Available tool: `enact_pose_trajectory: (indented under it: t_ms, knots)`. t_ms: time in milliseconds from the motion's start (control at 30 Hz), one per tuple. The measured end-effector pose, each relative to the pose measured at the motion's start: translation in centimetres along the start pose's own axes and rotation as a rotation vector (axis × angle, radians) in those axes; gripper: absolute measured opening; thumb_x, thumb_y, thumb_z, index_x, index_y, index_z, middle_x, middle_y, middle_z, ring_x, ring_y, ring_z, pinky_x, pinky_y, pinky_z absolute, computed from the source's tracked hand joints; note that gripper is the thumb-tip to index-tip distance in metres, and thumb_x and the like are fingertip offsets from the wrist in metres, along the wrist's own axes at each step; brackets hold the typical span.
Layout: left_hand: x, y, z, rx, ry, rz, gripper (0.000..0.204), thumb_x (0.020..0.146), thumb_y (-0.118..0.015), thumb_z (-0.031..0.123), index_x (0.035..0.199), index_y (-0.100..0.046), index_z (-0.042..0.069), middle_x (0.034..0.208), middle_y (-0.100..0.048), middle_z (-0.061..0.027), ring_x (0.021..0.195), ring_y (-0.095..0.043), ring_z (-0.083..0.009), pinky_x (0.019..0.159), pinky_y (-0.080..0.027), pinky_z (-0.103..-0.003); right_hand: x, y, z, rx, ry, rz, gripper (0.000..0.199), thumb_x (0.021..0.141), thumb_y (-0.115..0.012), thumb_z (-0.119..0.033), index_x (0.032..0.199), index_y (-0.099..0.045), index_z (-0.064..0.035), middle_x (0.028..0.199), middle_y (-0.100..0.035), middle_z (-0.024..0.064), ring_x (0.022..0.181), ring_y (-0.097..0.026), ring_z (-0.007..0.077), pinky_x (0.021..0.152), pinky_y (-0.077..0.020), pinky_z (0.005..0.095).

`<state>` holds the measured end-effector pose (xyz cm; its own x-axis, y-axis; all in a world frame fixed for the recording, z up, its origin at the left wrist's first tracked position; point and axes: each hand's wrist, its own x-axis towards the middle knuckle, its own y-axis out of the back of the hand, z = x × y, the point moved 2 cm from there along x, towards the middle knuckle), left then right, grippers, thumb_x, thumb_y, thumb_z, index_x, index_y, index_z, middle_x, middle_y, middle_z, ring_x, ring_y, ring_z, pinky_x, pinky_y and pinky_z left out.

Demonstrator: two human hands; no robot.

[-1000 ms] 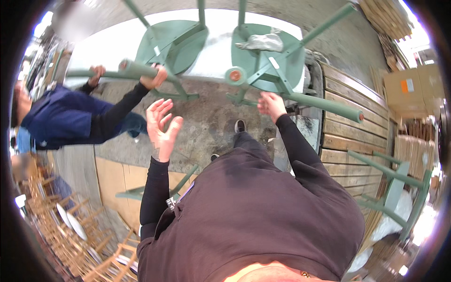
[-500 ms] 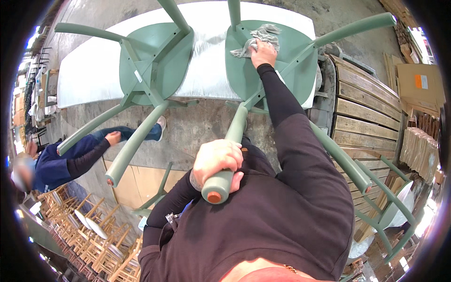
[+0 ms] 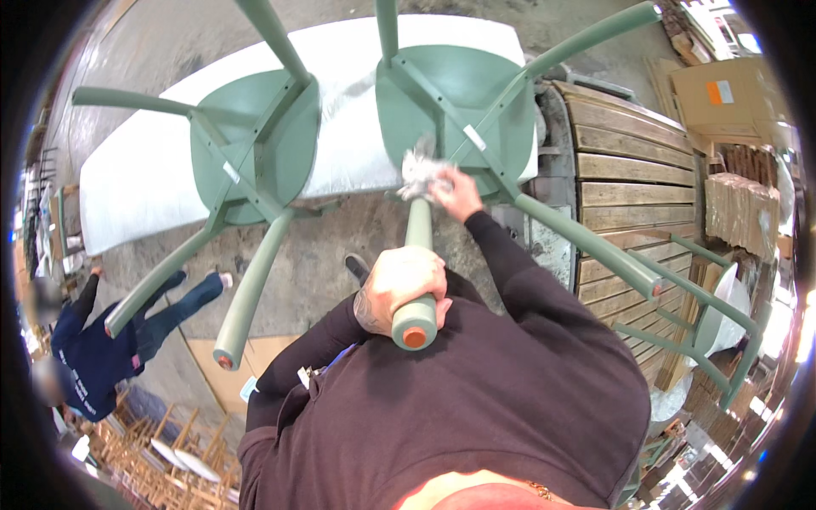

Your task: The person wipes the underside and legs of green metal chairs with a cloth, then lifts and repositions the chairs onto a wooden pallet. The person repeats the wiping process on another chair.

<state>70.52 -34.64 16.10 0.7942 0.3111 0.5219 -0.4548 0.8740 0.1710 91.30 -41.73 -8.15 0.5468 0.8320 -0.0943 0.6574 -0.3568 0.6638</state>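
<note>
A green chair (image 3: 467, 72) lies upside down, legs in the air, on a white-covered table (image 3: 348, 127). My left hand (image 3: 406, 285) is wrapped round its near leg (image 3: 419, 223), close to the orange-brown tip. My right hand (image 3: 459, 194) grips a crumpled grey-white cloth (image 3: 421, 174), where that leg meets the seat frame. Cloth and fingers are slightly blurred, and the cloth covers the joint. To the left, a second upturned green chair (image 3: 293, 157) rests on the same cover, with neither hand on it.
Wooden slats (image 3: 633, 166) run along the right, with a cardboard box (image 3: 722, 98) beyond. Another green chair (image 3: 748, 340) stands at the lower right. Someone in dark blue clothes (image 3: 85, 340) is at the left, near stacked wooden chair frames (image 3: 183, 433).
My right hand has brought the cloth from the seat's underside toward me, to the top of the near leg. My left hand keeps its hold. The view has shifted, and the person at left has moved.
</note>
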Motion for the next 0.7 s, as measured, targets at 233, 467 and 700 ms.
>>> enact_pose_trajectory:
  t_ms: [233,467,700]
  knots:
    - [0.0,0.0,0.4,-0.058,-0.041,-0.051,0.027,0.063,-0.075,-0.007,0.078,-0.058,0.007,0.071,-0.064,-0.0068,0.065,-0.068,-0.0253,0.076,-0.06,-0.043,7.6,9.7,1.8,-0.189,-0.073,0.477,0.039,0.086,-0.072,-0.039,0.112,-0.067,-0.0106,0.112,-0.06,0.0188,0.095,-0.066,0.0395,0.088,-0.0538,0.0486]
    - [-0.4,0.2,0.3,-0.024,0.005,-0.016,0.028,0.059,-0.076,-0.005,0.076,-0.057,0.006,0.07,-0.062,-0.0053,0.064,-0.065,-0.0245,0.076,-0.06,-0.043,0.6,-1.7,-2.2,-0.332,0.025,0.013,0.052,0.081,-0.073,-0.046,0.125,-0.066,-0.0197,0.125,-0.064,0.0141,0.104,-0.069,0.0352,0.09,-0.0556,0.0469]
    - [-0.6,0.0,0.3,-0.01,0.052,-0.004,0.028,0.063,-0.074,-0.005,0.079,-0.056,0.009,0.071,-0.065,-0.0054,0.072,-0.071,-0.0265,0.085,-0.058,-0.052,7.6,5.7,-3.0,-0.163,0.095,-0.049,0.042,0.084,-0.07,-0.044,0.114,-0.072,-0.0151,0.113,-0.068,0.0078,0.102,-0.068,0.0333,0.089,-0.0555,0.0448]
